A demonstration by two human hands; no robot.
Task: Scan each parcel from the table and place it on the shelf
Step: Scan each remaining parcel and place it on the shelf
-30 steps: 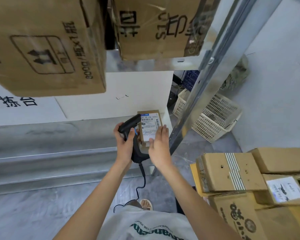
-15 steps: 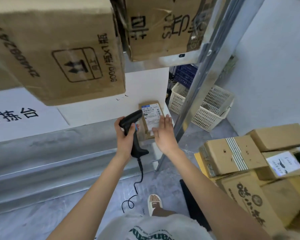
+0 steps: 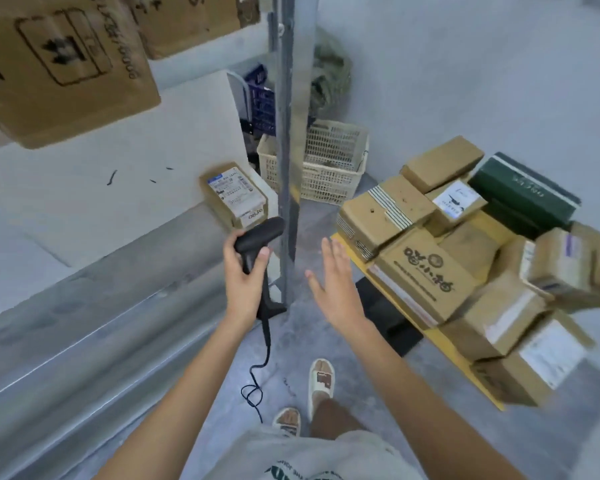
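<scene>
A small brown cardboard parcel with a white printed label [image 3: 235,198] lies flat on the white shelf board [image 3: 94,199], near the grey metal upright [image 3: 286,150]. The left hand [image 3: 245,282] grips the handle of a black corded handheld scanner [image 3: 257,237], just in front of that parcel. The right hand [image 3: 336,285] holds nothing, fingers spread and straight, between the upright and the yellow counter [image 3: 447,344]. On the counter sits a heap of brown cardboard parcels [image 3: 426,271], well apart from the shelf.
</scene>
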